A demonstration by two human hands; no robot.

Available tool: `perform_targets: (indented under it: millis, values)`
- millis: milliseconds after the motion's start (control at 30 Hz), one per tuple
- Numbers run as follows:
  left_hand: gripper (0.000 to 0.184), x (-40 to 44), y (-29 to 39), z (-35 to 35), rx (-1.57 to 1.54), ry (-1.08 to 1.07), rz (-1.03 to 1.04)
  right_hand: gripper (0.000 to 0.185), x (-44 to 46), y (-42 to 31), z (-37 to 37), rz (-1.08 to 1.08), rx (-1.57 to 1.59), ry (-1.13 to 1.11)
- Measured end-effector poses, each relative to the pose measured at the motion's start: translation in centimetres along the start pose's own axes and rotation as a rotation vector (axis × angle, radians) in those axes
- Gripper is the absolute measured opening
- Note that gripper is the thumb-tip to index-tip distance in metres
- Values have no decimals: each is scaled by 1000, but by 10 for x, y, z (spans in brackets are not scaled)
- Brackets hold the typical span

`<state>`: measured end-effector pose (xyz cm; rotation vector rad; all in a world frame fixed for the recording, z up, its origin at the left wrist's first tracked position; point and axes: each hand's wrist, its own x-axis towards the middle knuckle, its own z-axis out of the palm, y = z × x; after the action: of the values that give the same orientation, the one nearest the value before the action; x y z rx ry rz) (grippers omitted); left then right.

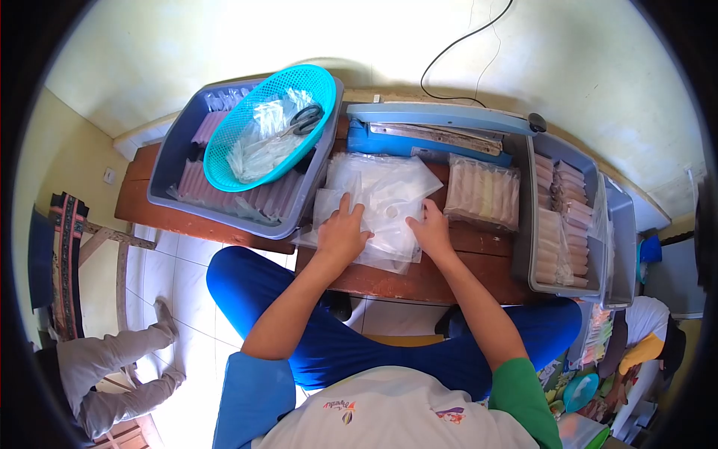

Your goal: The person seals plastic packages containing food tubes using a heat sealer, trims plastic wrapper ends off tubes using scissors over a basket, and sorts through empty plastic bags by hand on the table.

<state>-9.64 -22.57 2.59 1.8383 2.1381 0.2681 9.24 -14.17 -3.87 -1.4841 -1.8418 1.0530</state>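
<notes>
A loose pile of clear plastic bags (385, 243) lies on the brown wooden table. My left hand (344, 228) rests on the left part of the pile, its fingers apart and pointing away from me. At the right edge of the upper bags is my right hand (431, 228), with thumb and fingertips closed on a bag. Just right of the pile sits a clear pack of pale, tube-shaped pieces (482, 192). Behind the bags stands a blue sealer (426, 142) with a long grey-blue arm.
Left, a grey tub (166, 168) of packed tubes carries a turquoise basket (217, 161) with bags and scissors (305, 120). Right, another grey tub (523, 243) holds more packs. The wooden table's (359, 283) front edge is above my knees. People are at lower left and lower right.
</notes>
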Motion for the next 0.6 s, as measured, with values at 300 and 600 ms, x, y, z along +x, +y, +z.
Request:
perform_targets:
  millis: [300, 600]
  values:
    - [39, 8, -8, 6, -188, 228, 111, 61, -17, -24, -13, -309, -135, 139]
    - [22, 14, -3, -3, -397, 447, 290, 33, 1, -34, -2, -634, -241, 95]
